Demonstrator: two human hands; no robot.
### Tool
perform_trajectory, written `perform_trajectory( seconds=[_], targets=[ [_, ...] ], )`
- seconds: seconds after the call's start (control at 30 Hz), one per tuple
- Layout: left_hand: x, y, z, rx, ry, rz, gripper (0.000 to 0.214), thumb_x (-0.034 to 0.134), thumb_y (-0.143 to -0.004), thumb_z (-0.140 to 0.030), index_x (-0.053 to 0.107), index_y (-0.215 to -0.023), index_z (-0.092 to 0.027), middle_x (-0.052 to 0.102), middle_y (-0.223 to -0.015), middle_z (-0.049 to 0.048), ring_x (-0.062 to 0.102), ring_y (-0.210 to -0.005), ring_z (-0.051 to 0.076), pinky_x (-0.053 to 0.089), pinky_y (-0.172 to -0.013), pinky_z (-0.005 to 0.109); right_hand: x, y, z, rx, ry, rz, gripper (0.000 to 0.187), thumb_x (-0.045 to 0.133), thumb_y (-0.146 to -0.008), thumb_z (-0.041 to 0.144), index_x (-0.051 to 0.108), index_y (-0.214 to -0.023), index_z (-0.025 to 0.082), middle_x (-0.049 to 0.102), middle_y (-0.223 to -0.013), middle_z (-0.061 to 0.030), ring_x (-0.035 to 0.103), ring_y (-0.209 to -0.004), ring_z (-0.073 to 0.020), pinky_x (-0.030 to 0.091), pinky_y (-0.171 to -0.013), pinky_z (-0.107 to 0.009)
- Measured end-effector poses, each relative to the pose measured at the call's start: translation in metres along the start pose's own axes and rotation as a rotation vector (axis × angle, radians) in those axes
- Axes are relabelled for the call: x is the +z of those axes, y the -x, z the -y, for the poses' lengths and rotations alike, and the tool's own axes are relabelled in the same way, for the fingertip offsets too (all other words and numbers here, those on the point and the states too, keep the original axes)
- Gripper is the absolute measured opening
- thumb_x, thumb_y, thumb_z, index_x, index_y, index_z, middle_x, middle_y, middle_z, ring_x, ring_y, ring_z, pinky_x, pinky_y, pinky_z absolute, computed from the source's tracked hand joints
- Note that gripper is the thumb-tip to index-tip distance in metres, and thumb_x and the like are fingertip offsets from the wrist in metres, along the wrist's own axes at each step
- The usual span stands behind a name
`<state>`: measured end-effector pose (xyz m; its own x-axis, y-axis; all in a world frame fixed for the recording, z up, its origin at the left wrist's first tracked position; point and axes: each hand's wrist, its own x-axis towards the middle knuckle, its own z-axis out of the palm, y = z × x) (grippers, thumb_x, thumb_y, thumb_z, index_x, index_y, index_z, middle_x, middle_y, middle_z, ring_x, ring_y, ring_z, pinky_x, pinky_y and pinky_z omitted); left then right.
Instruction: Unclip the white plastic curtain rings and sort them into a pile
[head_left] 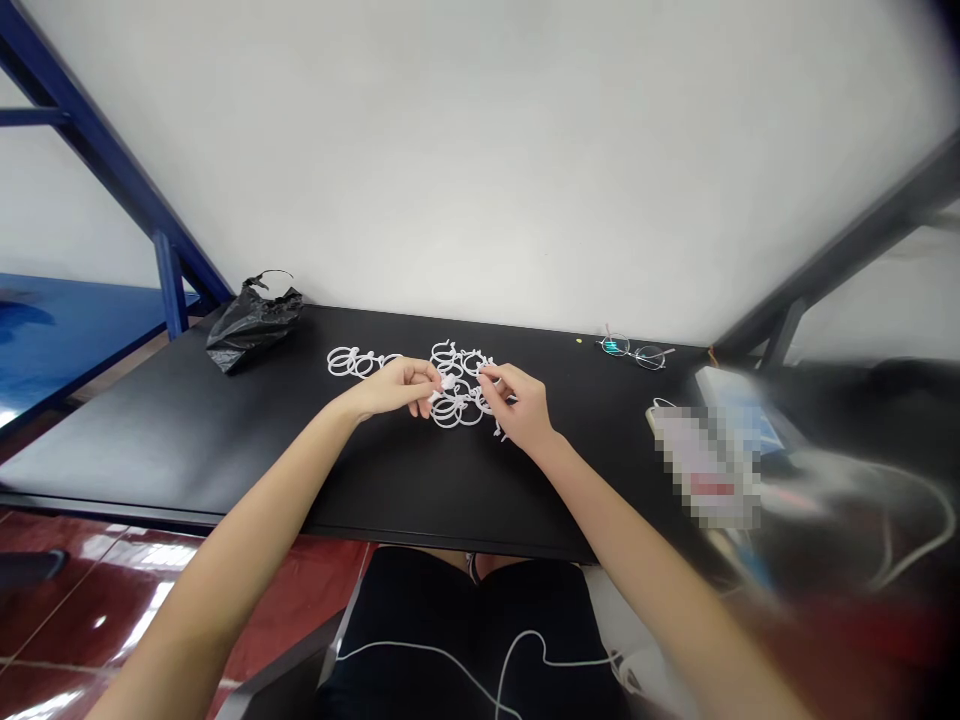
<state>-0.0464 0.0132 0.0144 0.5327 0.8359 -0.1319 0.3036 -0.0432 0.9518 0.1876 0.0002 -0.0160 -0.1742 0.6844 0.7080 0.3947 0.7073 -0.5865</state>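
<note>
White cable (397, 644) crosses the lap (409, 605), nearer than either grip. Left hand (409, 386) pinches a white piece (448, 382); whether the right hand (523, 402) holds anything, I cannot tell. White rings (448, 412) lie between them.

Table (202, 440) free front-left; white rings (448, 405) (overlapping) block its centre.

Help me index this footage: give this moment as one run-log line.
left hand: at white rings | right hand: at white rings | black bag: table, left | eyeglasses: table, back right
</note>
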Motion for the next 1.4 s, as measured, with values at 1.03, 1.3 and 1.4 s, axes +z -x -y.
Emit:
perform_trajectory(
  seconds=[1.03,1.3,1.4],
  targets=[
    [0.038,-0.016,0.011,0.233,0.023,-0.191,0.05,0.07,-0.078,-0.048,0.066,-0.114,-0.013,0.059,-0.068,-0.0006,0.044,-0.047,0.006,0.038,-0.043,0.019,0.014,0.01,0.012,0.179,-0.266,0.035,0.021,0.06,-0.09,0.036,0.072,-0.097,0.021,0.073,-0.083,-0.0046,0.066,-0.056,-0.0141,0.056,-0.055,-0.027],
    [0.035,-0.013,0.01,0.282,-0.132,-0.304,0.045,0.07,-0.078,-0.049,0.068,-0.107,-0.014,0.057,-0.067,-0.0015,0.043,-0.047,0.006,0.036,-0.045,0.019,0.011,0.006,0.014,0.238,-0.337,0.085,0.024,0.061,-0.089,0.039,0.073,-0.102,0.022,0.072,-0.079,-0.0026,0.065,-0.052,-0.0121,0.057,-0.052,-0.025],
    [0.034,-0.011,0.008,0.318,-0.223,-0.368,0.045,0.072,-0.076,-0.049,0.068,-0.104,-0.014,0.059,-0.07,-0.0005,0.041,-0.048,0.005,0.034,-0.046,0.019,0.011,0.007,0.013,0.297,-0.373,0.062,0.023,0.065,-0.087,0.04,0.072,-0.095,0.02,0.07,-0.071,-0.001,0.066,-0.053,-0.0131,0.057,-0.052,-0.025]
  ],
)
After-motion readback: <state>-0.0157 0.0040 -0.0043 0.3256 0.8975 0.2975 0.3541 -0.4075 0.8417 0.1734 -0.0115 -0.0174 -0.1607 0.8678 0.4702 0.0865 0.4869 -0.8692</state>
